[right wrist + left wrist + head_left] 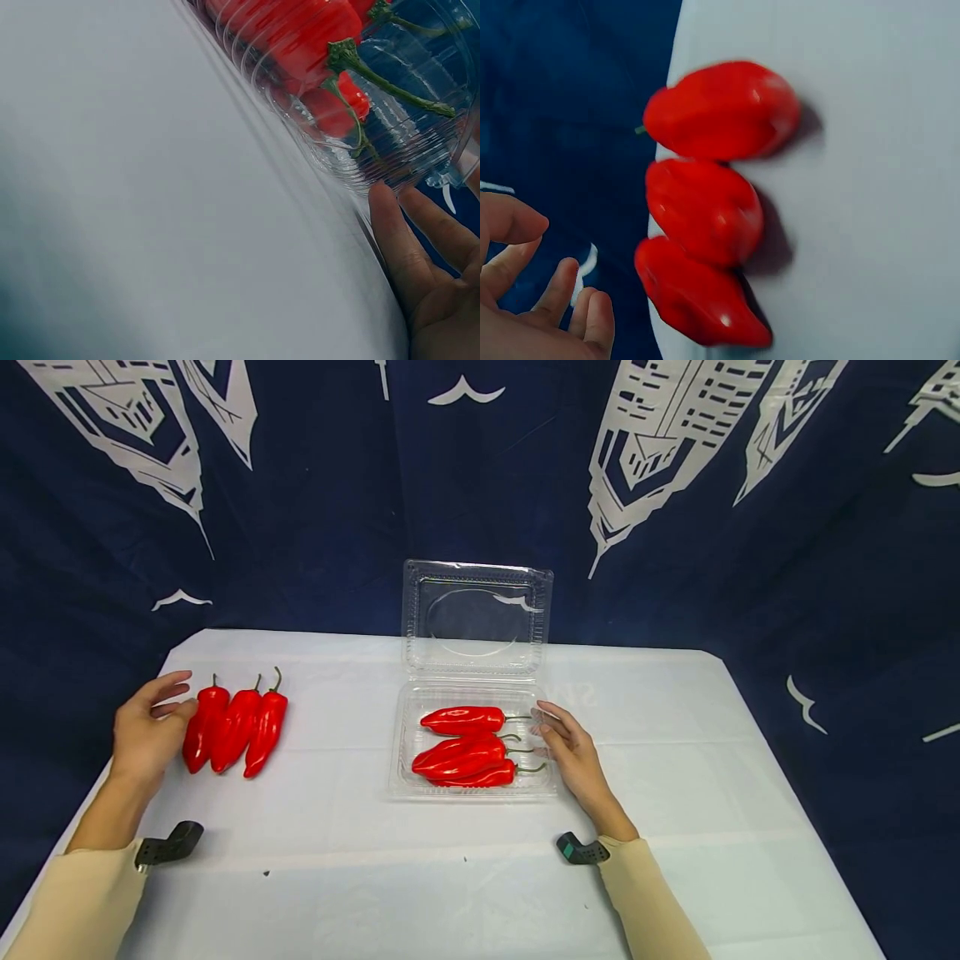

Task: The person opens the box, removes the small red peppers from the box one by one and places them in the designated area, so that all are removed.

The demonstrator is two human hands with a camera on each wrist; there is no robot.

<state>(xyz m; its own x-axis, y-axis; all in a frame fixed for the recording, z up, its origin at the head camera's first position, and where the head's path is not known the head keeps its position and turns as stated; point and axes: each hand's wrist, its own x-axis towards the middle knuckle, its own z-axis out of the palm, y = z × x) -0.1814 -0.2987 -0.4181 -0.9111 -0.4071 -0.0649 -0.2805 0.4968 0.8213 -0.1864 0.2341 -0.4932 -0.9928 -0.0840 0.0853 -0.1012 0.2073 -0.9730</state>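
Three red chili peppers (234,727) lie side by side at the table's left, stems pointing away. My left hand (150,727) is beside the leftmost one, thumb near its upper end. In the left wrist view, a gap shows between this hand (547,300) and the red peppers (705,214); it holds nothing. Mid-table stands a clear plastic clamshell box (405,777), its lid (476,618) raised at the back. Several red chili peppers (461,756) lie inside, stems to the right. My right hand (573,756) touches the box's right side with extended fingertips (386,202).
A white cloth covers the table (337,877). Behind it hangs a dark blue curtain (322,527) with white building prints. Small dark specks (266,873) dot the cloth near the front. Each wrist bears a black camera mount (171,843).
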